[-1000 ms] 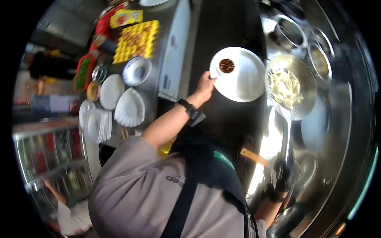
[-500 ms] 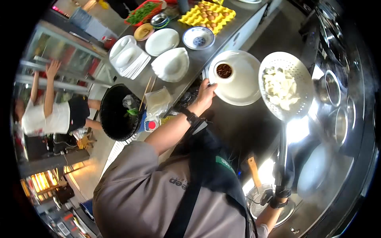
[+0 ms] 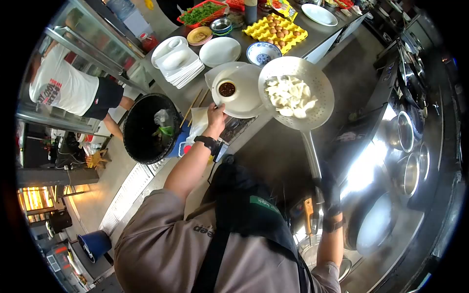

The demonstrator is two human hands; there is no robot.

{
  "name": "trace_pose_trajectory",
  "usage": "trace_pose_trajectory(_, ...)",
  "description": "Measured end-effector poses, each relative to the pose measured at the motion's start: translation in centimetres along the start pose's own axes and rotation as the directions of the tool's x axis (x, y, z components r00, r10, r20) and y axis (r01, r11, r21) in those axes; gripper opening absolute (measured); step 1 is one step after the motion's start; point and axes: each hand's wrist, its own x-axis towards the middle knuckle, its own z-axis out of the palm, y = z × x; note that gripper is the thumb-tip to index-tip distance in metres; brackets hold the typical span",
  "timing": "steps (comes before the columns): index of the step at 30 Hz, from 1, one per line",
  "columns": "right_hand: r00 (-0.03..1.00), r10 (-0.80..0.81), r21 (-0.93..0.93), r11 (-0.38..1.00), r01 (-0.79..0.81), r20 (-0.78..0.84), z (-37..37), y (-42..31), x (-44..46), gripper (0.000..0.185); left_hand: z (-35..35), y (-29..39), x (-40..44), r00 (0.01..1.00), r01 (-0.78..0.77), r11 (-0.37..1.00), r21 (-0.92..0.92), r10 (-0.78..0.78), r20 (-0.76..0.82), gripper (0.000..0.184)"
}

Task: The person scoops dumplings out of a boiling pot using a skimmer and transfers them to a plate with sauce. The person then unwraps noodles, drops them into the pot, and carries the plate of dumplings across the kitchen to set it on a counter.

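Left hand (image 3: pixel 216 118): pinching the plate (image 3: pixel 248 99), which lies toward 1 o'clock.
Right hand (image 3: pixel 329 194): gloved, wrapped around the perforated ladle (image 3: pixel 323 97), its handle pointing to 11 o'clock.
Dumplings (image 3: pixel 291 96): in the ladle, 3 o'clock from the plate.

Most fingers of the bare left hand (image 3: pixel 216 119) are hidden beneath the round white plate (image 3: pixel 245 101), whose right rim passes behind the perforated silver metal ladle (image 3: pixel 321 93). Shadow blurs the black-gloved right hand (image 3: pixel 330 193) gripping it. A wooden-handled, apparently mesh strainer (image 3: pixel 308 215) is partly covered. The top edge crops a black-clothed person (image 3: pixel 171 9).
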Motion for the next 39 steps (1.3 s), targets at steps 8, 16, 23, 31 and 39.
trace_pose_trajectory(8, 0.989, 0.107, -0.006, 0.994, -0.107, 0.1, 8.9, 1.5, 9.9, 0.069, -3.8, 2.8, 11.5, 0.991, -0.04, 0.999, -0.007, 0.038, -0.125, 0.023)
trace_pose_trajectory(16, 0.989, 0.117, -0.04, 0.993, -0.114, 0.094, 17.2, 1.8, 17.1, 0.069, -6.2, 5.9, 18.0, 0.984, 0.021, 0.999, 0.035, -0.014, -0.175, 0.028)
trace_pose_trajectory(23, 0.991, 0.129, -0.072, 0.989, -0.127, 0.024, 21.4, 0.6, 19.7, 0.068, -8.3, 6.2, 21.8, 0.974, 0.088, 0.989, 0.12, -0.06, -0.218, 0.023)
trace_pose_trajectory(31, 0.998, 0.041, -0.173, 0.984, -0.03, 0.058, 22.6, 1.4, 22.3, 0.069, -8.7, 8.4, 21.8, 0.986, 0.106, 0.949, 0.298, -0.062, -0.155, 0.02)
trace_pose_trajectory(39, 0.998, -0.054, -0.224, 0.973, 0.062, 0.043, 23.8, 1.7, 24.3, 0.07, -8.9, 9.4, 22.2, 0.988, 0.138, 0.948, 0.285, -0.111, -0.108, 0.018)
